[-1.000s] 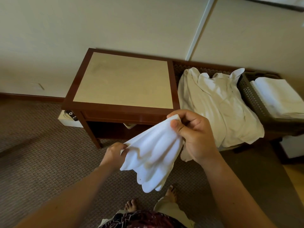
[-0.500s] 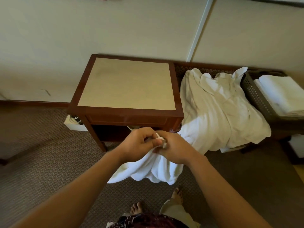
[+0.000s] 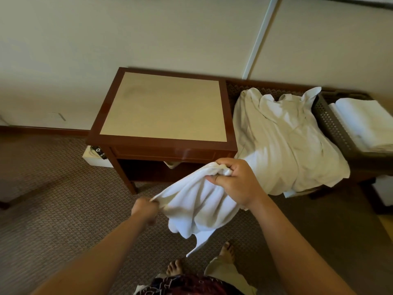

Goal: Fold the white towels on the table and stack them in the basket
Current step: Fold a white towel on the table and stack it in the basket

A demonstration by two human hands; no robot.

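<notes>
Towel in hand: I hold one white towel [image 3: 197, 207] in the air at lower centre of the frame, in front of the worktop [image 3: 165, 107], its body sagging in soft folds between my hands.
Left hand: my left hand [image 3: 145, 210] is closed in a fist, pinching one corner of the towel at the lower left of the cloth.
Right hand: my right hand [image 3: 236, 180] is closed over a bunched edge, higher and to the right, thumb pressed on top of the gathered cloth.
How it handles: I judge it light, limp and not slippery; it keeps no shape of its own, so it droops wherever I do not hold it. Nothing fragile here.
Where to hold: the corners are the right places. My right hand has a wad, not a clean corner, so I would work along the edge to find it before spreading the towel flat.
Worktop: its pale top looks bare, good for laying the towel out.
Unfolded pile: more white cloth [image 3: 287, 141] lies heaped at the right of the worktop.
Basket: the basket [image 3: 331, 124] sits at the far right edge of the frame, with folded towels [image 3: 365, 122] already stacked inside.
</notes>
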